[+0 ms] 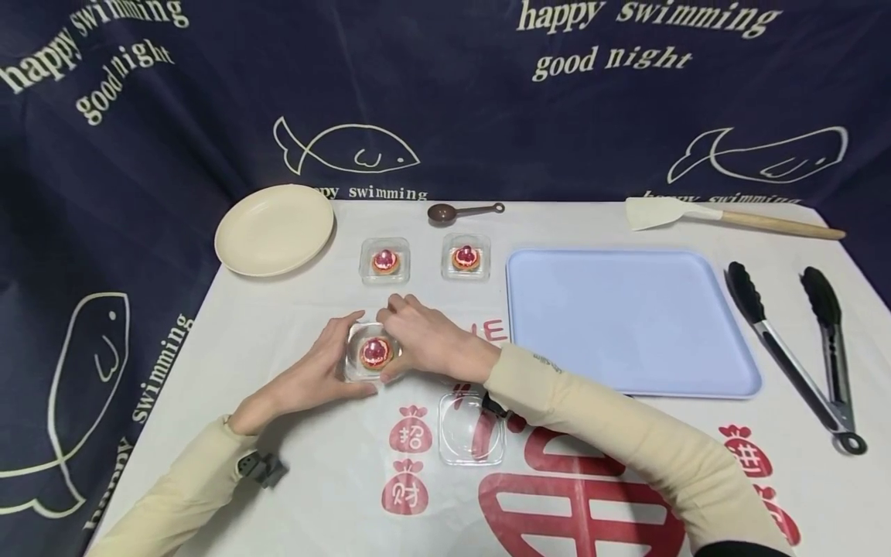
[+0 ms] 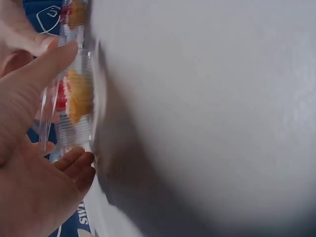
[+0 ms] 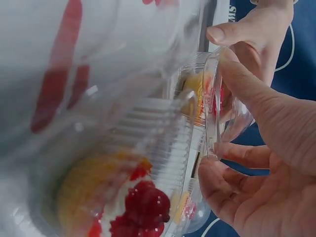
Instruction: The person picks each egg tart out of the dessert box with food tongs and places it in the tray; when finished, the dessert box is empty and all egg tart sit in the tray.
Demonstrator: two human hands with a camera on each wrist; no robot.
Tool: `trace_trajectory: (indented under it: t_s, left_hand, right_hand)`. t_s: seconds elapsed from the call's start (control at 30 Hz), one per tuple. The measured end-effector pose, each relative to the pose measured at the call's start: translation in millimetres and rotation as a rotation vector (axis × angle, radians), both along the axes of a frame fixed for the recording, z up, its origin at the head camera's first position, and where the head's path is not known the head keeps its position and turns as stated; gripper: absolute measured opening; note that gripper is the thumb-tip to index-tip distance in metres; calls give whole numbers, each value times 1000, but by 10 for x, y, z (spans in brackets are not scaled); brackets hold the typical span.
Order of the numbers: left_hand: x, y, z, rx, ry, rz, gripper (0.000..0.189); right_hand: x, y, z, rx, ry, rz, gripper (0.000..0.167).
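Observation:
A small red-topped tart point(image 1: 377, 353) sits in a clear plastic box point(image 2: 81, 129) on the table between my hands. My left hand point(image 1: 322, 367) holds the box's sides, thumb at one side and fingers at the opposite one. From the right, my right hand point(image 1: 430, 334) pinches a clear lid point(image 3: 212, 103) between thumb and fingers. The lid lies close over the box, tilted a little in the left wrist view. A blurred tart point(image 3: 143, 207) in ribbed clear plastic fills the lower left of the right wrist view.
Two more boxed tarts point(image 1: 386, 263) stand behind my hands. A clear square plastic piece point(image 1: 472, 430) lies under my right wrist. Around them are a cream plate point(image 1: 274, 230), brown scoop point(image 1: 442, 214), blue tray point(image 1: 629, 321), spatula point(image 1: 657, 213) and black-tipped tongs point(image 1: 800, 383).

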State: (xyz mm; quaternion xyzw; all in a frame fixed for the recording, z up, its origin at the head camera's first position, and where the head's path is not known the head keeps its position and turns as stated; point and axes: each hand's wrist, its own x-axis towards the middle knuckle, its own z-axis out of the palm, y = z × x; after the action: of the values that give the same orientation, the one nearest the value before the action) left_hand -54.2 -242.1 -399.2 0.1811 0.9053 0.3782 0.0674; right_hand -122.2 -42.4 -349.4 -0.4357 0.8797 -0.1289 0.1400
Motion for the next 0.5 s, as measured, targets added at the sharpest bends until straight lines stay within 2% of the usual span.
trace_trajectory:
  t_s: [0.17, 0.27, 0.33, 0.4, 0.5]
  left_hand:
    - [36, -29, 51, 3, 32, 28, 95]
    - [49, -38, 92, -4, 82, 27, 91]
    - [52, -48, 123, -9, 132, 22, 90]
    - [46, -54, 153, -21, 197, 16, 89]
    - [34, -53, 203, -27, 305, 10, 89]
  right_hand:
    - [24, 35, 23, -20, 24, -4, 72]
    - [23, 67, 56, -48, 1, 6, 79]
    - [9, 96, 86, -85, -63, -6, 84]
    - [-22, 126, 110, -153, -160, -34, 82]
    - [-77, 166, 143, -267, -312, -101, 65]
